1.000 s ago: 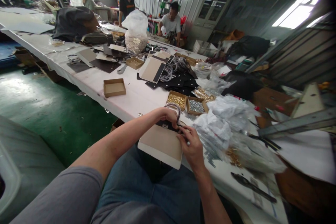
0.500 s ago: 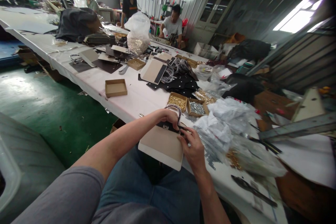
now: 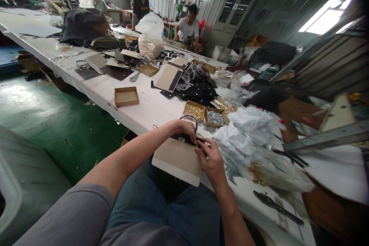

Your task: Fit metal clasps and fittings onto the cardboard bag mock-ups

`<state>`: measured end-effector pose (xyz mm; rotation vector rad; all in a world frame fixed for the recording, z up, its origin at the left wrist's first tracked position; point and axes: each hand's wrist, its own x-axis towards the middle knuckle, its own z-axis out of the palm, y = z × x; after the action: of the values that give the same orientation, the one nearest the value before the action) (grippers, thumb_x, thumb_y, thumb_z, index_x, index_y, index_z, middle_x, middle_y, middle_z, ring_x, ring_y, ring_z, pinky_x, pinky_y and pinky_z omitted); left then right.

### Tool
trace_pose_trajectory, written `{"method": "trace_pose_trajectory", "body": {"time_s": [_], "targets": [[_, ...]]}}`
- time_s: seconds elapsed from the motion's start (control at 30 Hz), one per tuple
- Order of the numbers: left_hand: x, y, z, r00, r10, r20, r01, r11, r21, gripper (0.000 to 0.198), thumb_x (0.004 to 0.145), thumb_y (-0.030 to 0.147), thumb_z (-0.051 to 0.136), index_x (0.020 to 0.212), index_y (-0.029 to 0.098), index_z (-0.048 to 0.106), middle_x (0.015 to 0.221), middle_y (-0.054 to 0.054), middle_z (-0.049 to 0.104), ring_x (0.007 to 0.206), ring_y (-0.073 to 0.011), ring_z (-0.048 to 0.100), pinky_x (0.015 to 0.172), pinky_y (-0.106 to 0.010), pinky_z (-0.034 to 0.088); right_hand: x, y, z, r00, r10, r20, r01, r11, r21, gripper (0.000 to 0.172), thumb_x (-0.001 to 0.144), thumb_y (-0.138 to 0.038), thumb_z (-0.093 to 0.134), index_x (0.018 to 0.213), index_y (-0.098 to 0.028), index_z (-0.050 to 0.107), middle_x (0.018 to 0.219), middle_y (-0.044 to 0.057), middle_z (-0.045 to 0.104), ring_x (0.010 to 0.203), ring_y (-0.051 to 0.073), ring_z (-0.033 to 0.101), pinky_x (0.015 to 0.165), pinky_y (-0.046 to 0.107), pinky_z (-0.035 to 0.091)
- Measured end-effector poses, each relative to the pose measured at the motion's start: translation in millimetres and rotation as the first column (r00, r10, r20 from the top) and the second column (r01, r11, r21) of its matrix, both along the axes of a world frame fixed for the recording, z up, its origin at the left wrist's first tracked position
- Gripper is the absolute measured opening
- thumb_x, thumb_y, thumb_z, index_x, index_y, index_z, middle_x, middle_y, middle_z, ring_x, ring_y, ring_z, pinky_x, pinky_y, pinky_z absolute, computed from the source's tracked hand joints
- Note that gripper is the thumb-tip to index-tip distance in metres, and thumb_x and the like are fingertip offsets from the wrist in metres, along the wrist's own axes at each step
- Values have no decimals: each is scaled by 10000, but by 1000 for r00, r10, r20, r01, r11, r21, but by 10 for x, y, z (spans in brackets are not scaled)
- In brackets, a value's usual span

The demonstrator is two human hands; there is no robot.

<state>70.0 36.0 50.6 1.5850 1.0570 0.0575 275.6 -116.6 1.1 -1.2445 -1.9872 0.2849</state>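
A tan flap panel point(image 3: 178, 158) with a black strip and a small metal clasp rests at the near table edge, over my lap. My left hand point(image 3: 184, 126) is closed on its top edge, next to a curved braided handle point(image 3: 190, 118). My right hand point(image 3: 211, 161) grips the panel's right side, fingers pinched at the black strip by the clasp. Just beyond stand two small cardboard boxes, one with gold fittings point(image 3: 195, 110) and one with silver fittings point(image 3: 215, 117).
The long white table point(image 3: 100, 88) carries an empty cardboard box point(image 3: 126, 96), black and tan cut panels point(image 3: 187, 84), crumpled plastic bags point(image 3: 248, 130) and a bag of metal parts point(image 3: 150, 38). Three people work at the far end. Green floor lies to the left.
Both hands stay on the panel; my right hand's fingers shift slightly at the clasp. The view moved a little.
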Motion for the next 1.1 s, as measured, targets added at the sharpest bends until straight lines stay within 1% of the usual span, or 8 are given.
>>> {"method": "trace_pose_trajectory", "body": {"time_s": [0.17, 0.27, 0.37, 0.47, 0.7, 0.93, 1.03, 1.1], "targets": [[33, 0, -58, 999, -14, -36, 17, 996, 87, 369, 511, 243, 1075, 765, 156, 821, 800, -17, 779, 698, -178, 696, 598, -252, 533, -8, -14, -31, 1000, 0, 25, 0, 1000, 11, 416, 1145, -381, 620, 1547, -302, 695, 1491, 147, 646, 1386, 353, 665, 1201, 593, 584], [24, -39, -67, 999, 31, -14, -29, 993, 111, 395, 491, 269, 1086, 768, 164, 826, 789, -16, 780, 708, -192, 707, 602, -261, 541, -8, -25, -24, 999, -32, 18, 32, 999, 5, 479, 1147, -408, 617, 1615, -305, 634, 1507, 146, 644, 1421, 359, 645, 1226, 608, 562], [-5, -77, -66, 997, 63, 36, -66, 993, 95, 388, 484, 273, 1083, 747, 166, 819, 780, -16, 782, 704, -191, 710, 619, -261, 555, 15, -36, -12, 999, -53, 7, 53, 999, 4, 468, 1141, -453, 628, 1583, -303, 653, 1504, 144, 656, 1421, 364, 644, 1223, 617, 560], [-29, -78, -66, 996, 27, 87, -31, 998, 53, 380, 495, 276, 1079, 756, 159, 829, 774, -19, 783, 685, -180, 699, 609, -257, 550, 46, -40, -8, 999, -35, 13, 35, 999, -7, 393, 1140, -475, 628, 1483, -307, 719, 1489, 137, 664, 1396, 359, 657, 1215, 605, 567], [28, -24, -133, 997, 52, 61, -57, 996, 66, 362, 493, 230, 1061, 755, 150, 825, 795, -25, 795, 680, -173, 702, 590, -245, 545, 95, 1, -54, 1000, -11, 22, 11, 1000, -27, 379, 1149, -459, 617, 1468, -287, 730, 1508, 148, 639, 1228, 323, 721, 1135, 558, 618], [72, -78, -148, 994, 98, 44, -101, 993, 63, 408, 497, 260, 1071, 799, 151, 819, 822, -29, 802, 706, -186, 736, 591, -243, 566, 96, 6, -23, 999, 4, 42, -2, 1000, -30, 410, 1142, -441, 621, 1514, -294, 713, 1537, 143, 647, 1383, 354, 668, 1182, 579, 587], [72, -130, -118, 991, 129, 38, -131, 988, 80, 427, 512, 292, 1069, 829, 157, 816, 836, -28, 804, 703, -191, 738, 568, -244, 556, 291, -82, 137, 997, -50, 64, 52, 999, -15, 514, 1111, -480, 671, 1594, -305, 653, 1556, 144, 658, 1293, 348, 713, 1145, 570, 599], [69, -159, -99, 987, 150, 50, -154, 983, 97, 437, 514, 293, 1066, 840, 161, 807, 837, -28, 801, 699, -192, 731, 552, -245, 548, 644, -207, 228, 978, -200, 65, 197, 979, 51, 540, 1087, -502, 697, 1581, -287, 666, 1491, 156, 703, 1137, 332, 751, 1088, 557, 608]]}}
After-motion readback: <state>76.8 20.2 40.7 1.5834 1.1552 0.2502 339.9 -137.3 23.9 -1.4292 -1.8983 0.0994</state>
